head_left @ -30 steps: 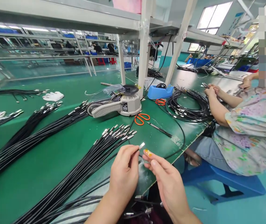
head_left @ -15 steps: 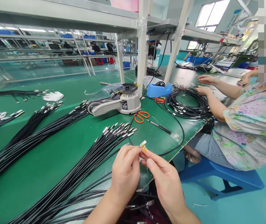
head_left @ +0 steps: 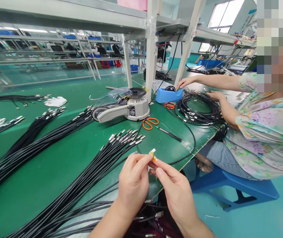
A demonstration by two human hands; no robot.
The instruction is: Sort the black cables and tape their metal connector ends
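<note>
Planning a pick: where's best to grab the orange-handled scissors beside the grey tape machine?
Probably the scissors' handle loops, coming from the near right: they lie in the open on that side, while the grey tape machine crowds the far left. Blades aren't visible.

No text, number or brand can be read. A black label (head_left: 132, 111) with pale print sits on the side of the grey tape machine (head_left: 140, 110), which stands in from the right-hand edge of the green table (head_left: 57, 165); rounded symbols show on it, but its lettering is too small. Blue marks (head_left: 252, 11) beside the window (head_left: 224, 15) are too blurred to make out.
</note>
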